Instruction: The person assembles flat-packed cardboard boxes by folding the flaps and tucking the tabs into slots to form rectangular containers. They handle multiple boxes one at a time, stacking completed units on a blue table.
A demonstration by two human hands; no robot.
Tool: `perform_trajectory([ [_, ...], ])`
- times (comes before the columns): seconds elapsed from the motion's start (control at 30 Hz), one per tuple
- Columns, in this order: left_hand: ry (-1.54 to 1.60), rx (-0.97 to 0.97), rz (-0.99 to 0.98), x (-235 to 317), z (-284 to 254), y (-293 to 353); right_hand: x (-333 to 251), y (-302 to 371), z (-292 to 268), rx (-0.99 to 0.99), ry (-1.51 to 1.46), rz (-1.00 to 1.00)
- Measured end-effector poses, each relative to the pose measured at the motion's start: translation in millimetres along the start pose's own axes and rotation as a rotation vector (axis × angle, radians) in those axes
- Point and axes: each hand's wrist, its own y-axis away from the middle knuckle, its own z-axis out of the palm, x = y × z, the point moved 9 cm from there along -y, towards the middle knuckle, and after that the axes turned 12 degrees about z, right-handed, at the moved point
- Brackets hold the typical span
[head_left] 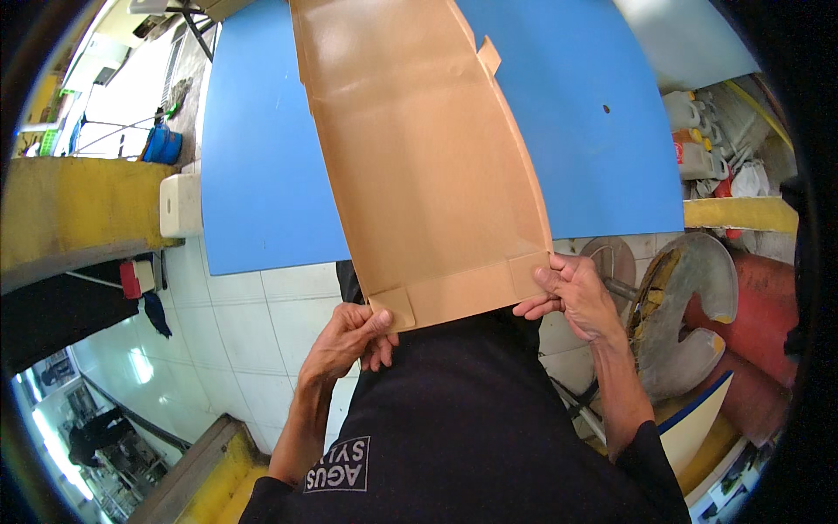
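A long flat sheet of brown cardboard (423, 157) with folded flaps lies over a blue table top (262, 175) and reaches toward my body. My left hand (349, 341) pinches its near left corner, thumb on top by a small square flap. At the near right corner my right hand (572, 293) grips the edge, with the fingers on the narrow bottom flap. The sheet's near edge rests against my black shirt.
White floor tiles (253, 323) lie below the table on the left. A yellow ledge (78, 201) stands at left, with a white block (181, 205) on the table's edge. At right are a round metal pan (690, 314), a red container (759, 306) and plastic jugs (698, 131).
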Motion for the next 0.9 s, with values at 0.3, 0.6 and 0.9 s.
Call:
perform_trajectory([
  [0.3,-0.45,-0.623,0.014,37.6,102.3,-41.0,6.4,18.1,-18.9,0.039,-0.386,-0.359],
  [0.6,-1.055,-0.173,1.175,253.2,151.8,7.6,-30.5,127.7,-122.5,0.427,0.379,-0.203],
  [0.9,-1.395,0.263,1.648,333.7,192.8,57.4,-178.4,247.2,-169.2,0.981,0.477,-0.807],
])
